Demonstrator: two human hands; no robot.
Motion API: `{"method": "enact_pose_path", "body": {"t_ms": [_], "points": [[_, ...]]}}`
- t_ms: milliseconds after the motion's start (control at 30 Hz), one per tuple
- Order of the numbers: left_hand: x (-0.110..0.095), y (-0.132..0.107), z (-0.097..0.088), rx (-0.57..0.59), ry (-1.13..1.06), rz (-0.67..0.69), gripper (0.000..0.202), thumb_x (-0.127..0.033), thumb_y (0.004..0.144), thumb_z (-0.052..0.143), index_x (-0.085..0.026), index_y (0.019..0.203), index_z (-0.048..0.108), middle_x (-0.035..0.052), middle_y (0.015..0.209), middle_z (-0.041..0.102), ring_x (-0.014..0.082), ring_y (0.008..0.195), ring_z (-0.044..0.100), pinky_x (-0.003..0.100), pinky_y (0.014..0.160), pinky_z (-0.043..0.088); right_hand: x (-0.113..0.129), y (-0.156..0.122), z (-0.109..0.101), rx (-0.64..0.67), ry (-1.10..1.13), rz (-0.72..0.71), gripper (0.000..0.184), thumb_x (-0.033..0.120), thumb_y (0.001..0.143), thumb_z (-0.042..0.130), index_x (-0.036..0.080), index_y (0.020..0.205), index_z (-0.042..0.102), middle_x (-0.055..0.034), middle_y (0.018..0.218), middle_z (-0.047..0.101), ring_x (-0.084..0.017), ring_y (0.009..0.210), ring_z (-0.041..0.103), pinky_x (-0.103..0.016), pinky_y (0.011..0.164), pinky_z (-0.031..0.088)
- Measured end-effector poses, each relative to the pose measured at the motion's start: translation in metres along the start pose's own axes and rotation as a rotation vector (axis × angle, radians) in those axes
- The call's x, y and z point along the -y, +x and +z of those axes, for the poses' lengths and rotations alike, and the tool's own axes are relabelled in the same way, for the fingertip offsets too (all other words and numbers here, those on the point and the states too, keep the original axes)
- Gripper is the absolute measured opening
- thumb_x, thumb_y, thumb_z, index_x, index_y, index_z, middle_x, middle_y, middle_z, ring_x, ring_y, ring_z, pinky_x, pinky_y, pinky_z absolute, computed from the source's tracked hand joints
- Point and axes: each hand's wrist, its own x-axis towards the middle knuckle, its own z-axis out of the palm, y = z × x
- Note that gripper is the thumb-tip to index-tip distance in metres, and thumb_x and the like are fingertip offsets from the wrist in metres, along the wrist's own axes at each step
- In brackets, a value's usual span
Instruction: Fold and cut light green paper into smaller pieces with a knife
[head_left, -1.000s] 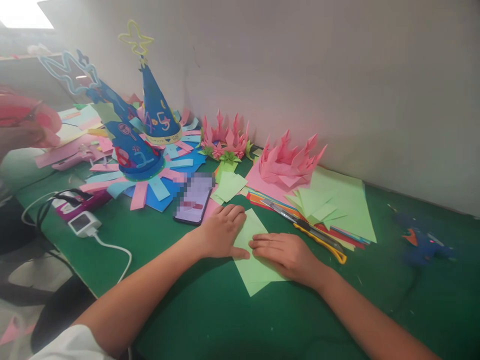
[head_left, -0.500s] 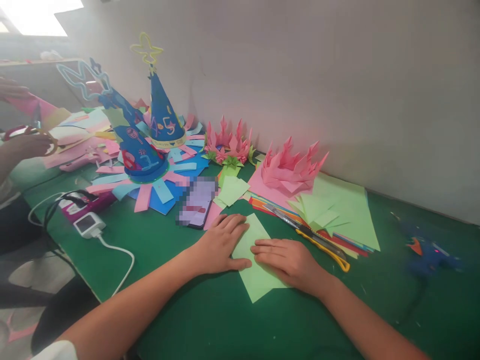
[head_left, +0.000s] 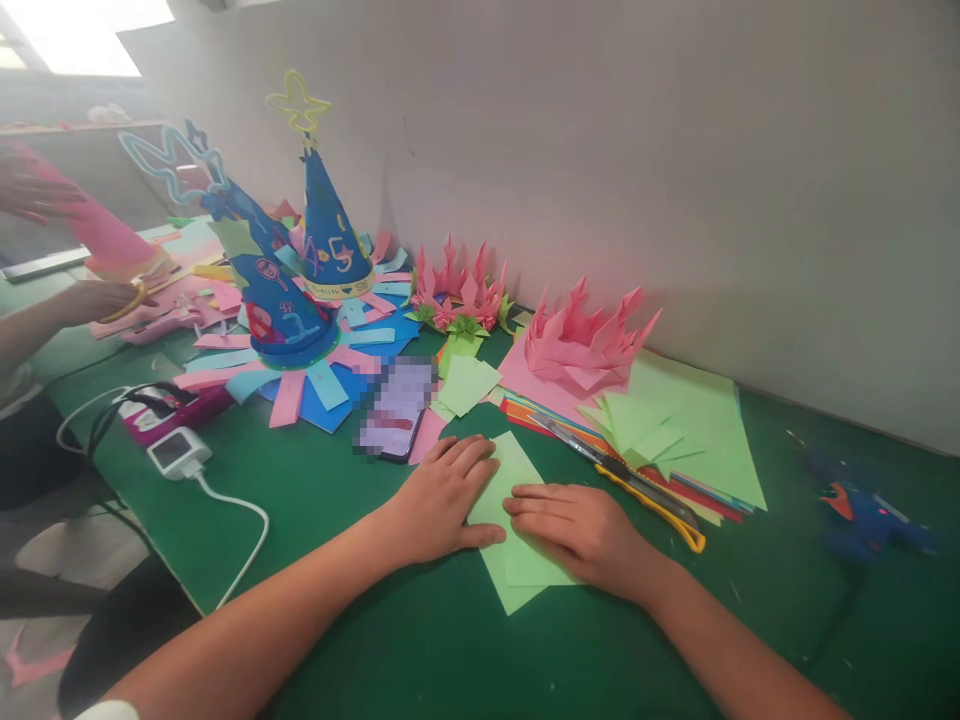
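Note:
A folded light-green sheet of paper lies on the table in front of me, its lower corner and a squared upper layer pointing towards me. My left hand rests flat on its left side, fingers stretched out and thumb lying across the sheet. On the right side, my right hand presses down with its fingers extended and palm low, covering part of the paper. The two hands are apart, with a strip of the paper between them. Just beyond the right hand is a yellow-and-black utility knife on a stack of coloured paper.
Green pieces and a pink paper crown stand behind the knife. A phone, blue cone hats and a power strip are left. A blue glue gun lies right. A co-worker's hand holds scissors.
My hands stay nearly in place on the paper, whose upper layer now shows a clearer lower edge. At left, the co-worker's hand with scissors and the pink paper have shifted.

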Motion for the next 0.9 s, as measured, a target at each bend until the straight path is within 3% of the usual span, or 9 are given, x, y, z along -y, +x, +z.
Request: {"method": "enact_pose_path", "body": {"t_ms": [233,400,900], "points": [[0.0013,0.0023,-0.0019,-0.031,-0.054,-0.023,0.073,-0.073,0.072,0.052,-0.016,0.117,0.050,0.0150,0.130,0.049,0.0301,0.123,0.044,0.045,0.106,0.029,0.0002,0.0001,-0.0012,0.011,0.030,0.007,0.019,0.015,0.090,0.050,0.016,0.103,0.065,-0.0060,0.109,0.070,-0.017,0.108,0.061,-0.030,0.092,0.052],[-0.0026,0.0033,-0.0023,-0.053,-0.066,-0.057,0.066,-0.062,0.069,0.063,-0.016,0.115,0.051,0.0136,0.128,0.050,0.0297,0.121,0.044,0.045,0.107,0.028,0.0009,0.0020,-0.0017,0.008,0.021,0.001,0.019,0.015,0.091,0.050,0.016,0.103,0.065,-0.0052,0.109,0.070,-0.018,0.107,0.062,-0.031,0.091,0.052],[-0.0013,0.0023,0.0041,-0.034,-0.028,-0.052,0.073,-0.066,0.072,0.057,-0.015,0.123,0.048,0.0144,0.134,0.047,0.0309,0.126,0.040,0.047,0.109,0.025,-0.0032,-0.0023,0.0014,0.022,0.025,-0.033,0.024,0.012,0.090,0.047,0.015,0.108,0.062,-0.0055,0.109,0.070,-0.019,0.111,0.060,-0.033,0.093,0.051]]}}
